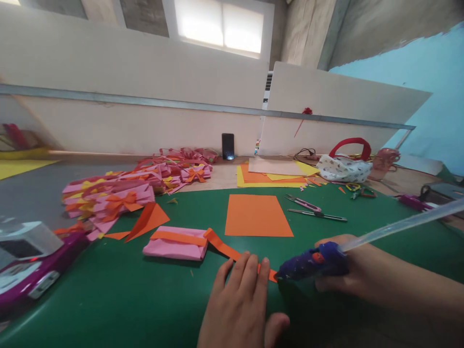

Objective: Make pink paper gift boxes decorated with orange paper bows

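Note:
My left hand (239, 295) lies flat with its fingers stretched over an orange paper strip (222, 245), pressing it to the green mat (119, 299). The strip runs to a folded pink paper packet (177, 250) and along its top. In my right hand (348, 268) is a blue hot glue gun (313, 262), its dark nozzle at the strip's right end. A long translucent glue stick (402, 224) sticks out of the gun's back. An orange paper sheet (257, 216) lies beyond my hands.
Two craft knives (317, 215) lie right of the sheet. Finished pink packets with bows (126, 195) are heaped at the left, near a purple device (47, 270). Paper sheets (273, 176), a phone (228, 146) and a white bag (342, 169) stand at the back.

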Motion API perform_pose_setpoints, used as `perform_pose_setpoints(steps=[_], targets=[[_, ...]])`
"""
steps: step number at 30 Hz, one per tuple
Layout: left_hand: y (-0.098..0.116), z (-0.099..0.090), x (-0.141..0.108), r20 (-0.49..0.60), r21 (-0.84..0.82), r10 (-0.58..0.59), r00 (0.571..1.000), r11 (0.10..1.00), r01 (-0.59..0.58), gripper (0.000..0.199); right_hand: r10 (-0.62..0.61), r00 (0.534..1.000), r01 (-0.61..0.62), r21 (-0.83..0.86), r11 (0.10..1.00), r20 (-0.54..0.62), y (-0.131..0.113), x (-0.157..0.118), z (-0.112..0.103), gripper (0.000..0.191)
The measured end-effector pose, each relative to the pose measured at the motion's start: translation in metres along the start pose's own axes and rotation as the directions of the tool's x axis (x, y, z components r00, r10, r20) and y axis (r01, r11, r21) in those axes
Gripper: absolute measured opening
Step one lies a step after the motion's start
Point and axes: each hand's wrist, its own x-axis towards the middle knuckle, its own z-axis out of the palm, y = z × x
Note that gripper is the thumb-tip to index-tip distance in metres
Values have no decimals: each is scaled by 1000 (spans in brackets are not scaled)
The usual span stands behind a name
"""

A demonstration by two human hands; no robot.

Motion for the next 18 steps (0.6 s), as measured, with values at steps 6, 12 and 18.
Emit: perform_pose_setpoints(steps=[6, 12, 18], targets=[[0, 0, -1, 17, -3, -12, 1000, 1000, 12, 54, -20, 1000, 20, -14, 1000, 0, -4, 2, -2, 19], [2, -1, 0, 20, -17, -19, 1000, 1000, 19, 54, -14, 1000, 14, -7, 1000, 0, 3, 0, -2, 23], [2, 0, -1, 20, -18, -21, 1000, 1000, 21, 54, -68, 998, 69, -18, 997, 4, -3, 3, -4, 18]])
